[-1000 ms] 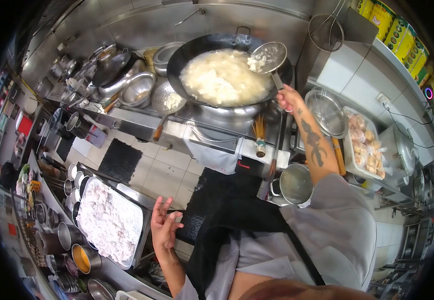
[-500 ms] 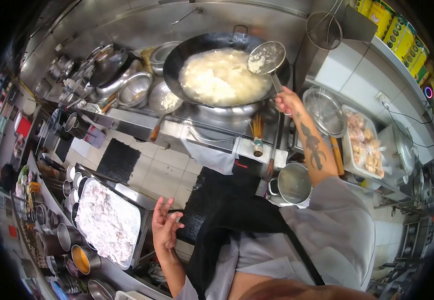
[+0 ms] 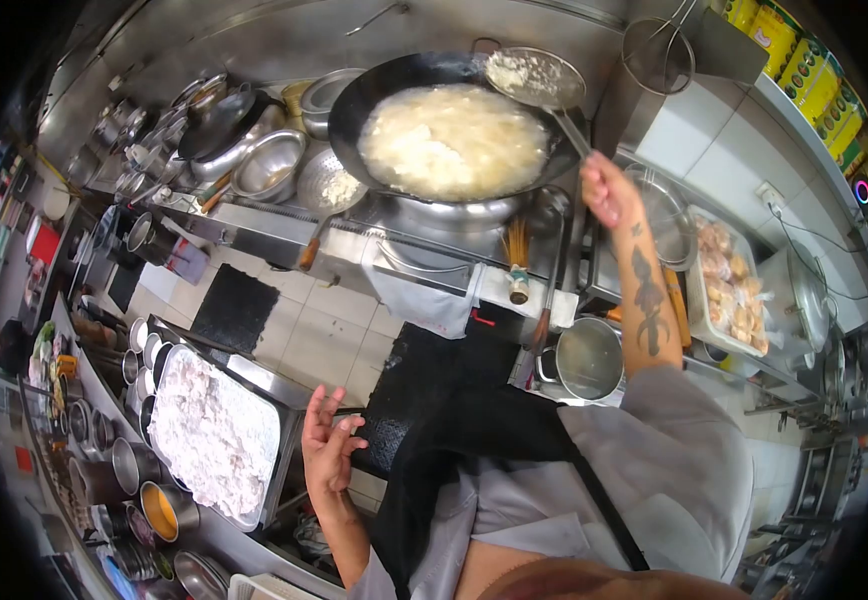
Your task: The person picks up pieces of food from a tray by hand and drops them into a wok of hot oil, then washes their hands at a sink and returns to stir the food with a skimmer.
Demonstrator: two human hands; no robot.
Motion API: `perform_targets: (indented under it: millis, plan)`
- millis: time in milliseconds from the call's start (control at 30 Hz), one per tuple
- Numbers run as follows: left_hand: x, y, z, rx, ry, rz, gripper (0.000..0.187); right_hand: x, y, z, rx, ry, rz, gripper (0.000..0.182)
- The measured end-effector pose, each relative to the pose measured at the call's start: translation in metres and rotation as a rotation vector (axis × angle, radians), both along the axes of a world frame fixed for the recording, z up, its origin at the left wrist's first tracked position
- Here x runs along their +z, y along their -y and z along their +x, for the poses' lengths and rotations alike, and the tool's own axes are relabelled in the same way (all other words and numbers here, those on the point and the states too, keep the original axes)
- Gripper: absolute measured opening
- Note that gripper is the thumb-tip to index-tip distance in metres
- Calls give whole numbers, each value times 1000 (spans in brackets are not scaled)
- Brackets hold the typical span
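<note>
My right hand [image 3: 609, 190] is wrapped round the handle of a round strainer ladle [image 3: 537, 78]. The ladle hangs over the far right rim of a big black wok [image 3: 347, 112], with pale crumbly bits in its bowl. Pale pieces [image 3: 424, 150] bubble in foamy liquid inside the wok. My left hand [image 3: 332, 440] is held in the air with its fingers apart and nothing in them, to the right of a tray [image 3: 272, 440] of white-coated pieces.
A perforated ladle [image 3: 324, 185] with crumbs rests left of the wok, beside a steel bowl [image 3: 269, 165]. A bamboo brush [image 3: 518, 262] stands at the stove's front edge. At right are a pot [image 3: 589, 358] and a tub of bagged food [image 3: 726, 290].
My right hand has moved up and to the right with the strainer ladle, which has gone from above the liquid to the wok's far rim. My left hand has barely moved.
</note>
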State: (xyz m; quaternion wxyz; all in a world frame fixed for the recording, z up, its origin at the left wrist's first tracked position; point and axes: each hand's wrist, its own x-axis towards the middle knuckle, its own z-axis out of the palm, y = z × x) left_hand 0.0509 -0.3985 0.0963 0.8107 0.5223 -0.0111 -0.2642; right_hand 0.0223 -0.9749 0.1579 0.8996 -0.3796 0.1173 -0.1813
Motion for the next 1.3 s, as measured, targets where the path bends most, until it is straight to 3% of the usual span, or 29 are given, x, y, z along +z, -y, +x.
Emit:
perform_targets:
  millis: [67,167,267,367,567,733,833,1000,1133,1200,1300]
  plan:
    - [-2,-4,0,10,-4,-1,64,-34,-25,-11,-137,-123,-116,52]
    - [-2,-11,1,32,6,-18,63,-76,-32,-26,-92,-166,-99,31]
    - [-3,-15,3,47,-6,-26,63,-74,-48,-29,-139,-250,-133,24]
    - [1,-15,4,48,-12,-20,63,-63,-49,-10,-65,-116,-66,21]
    - [4,-26,2,64,10,-37,63,-24,-119,90,54,61,87,14]
    - [6,-56,-11,141,20,-30,64,-4,-202,176,178,52,-35,12]
    - [11,-75,-22,208,18,-16,66,-9,-243,219,231,-40,-160,9]
    - [11,-103,-37,314,24,-20,67,-34,-298,258,97,-277,-564,47]
    - [9,-116,-43,384,16,-3,67,-80,-309,274,114,-269,-807,37]
    - [9,-120,-44,406,14,-2,68,-105,-309,283,76,-293,-1016,40]
    - [8,-125,-46,426,9,13,68,-202,-281,318,-165,-232,-1501,38]
